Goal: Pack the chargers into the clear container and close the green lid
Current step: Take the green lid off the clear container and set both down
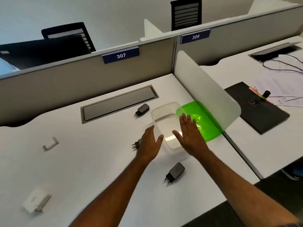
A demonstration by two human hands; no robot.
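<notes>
The clear container (167, 126) sat open and empty on the white desk (85, 161), a rounded rectangular tub of see-through plastic, its right rim overlapped by the glossy translucent green lid (203, 118), which leaned against the frosted divider (206, 89) beside it. Both hands hovered at the container with fingers spread and palms facing each other, gripping nothing: the left hand (150, 143) at its left wall, the right hand (190, 133) over its right edge. Five chargers lay outside the container. Three were black, blocky, with two round pins: one (142, 110) beyond the container's far-left corner, one (136, 144) just left of it and partly hidden by the left hand, one (175, 172) nearer than its near end. Two were white: a slim one (51, 143) well to the container's left, and a blurred squarish one (35, 200) further left and nearer. Beyond the container lay a grey cable hatch (119, 102); on the partition behind, blue plates read "307" (120, 55) and "306" (195, 36).
</notes>
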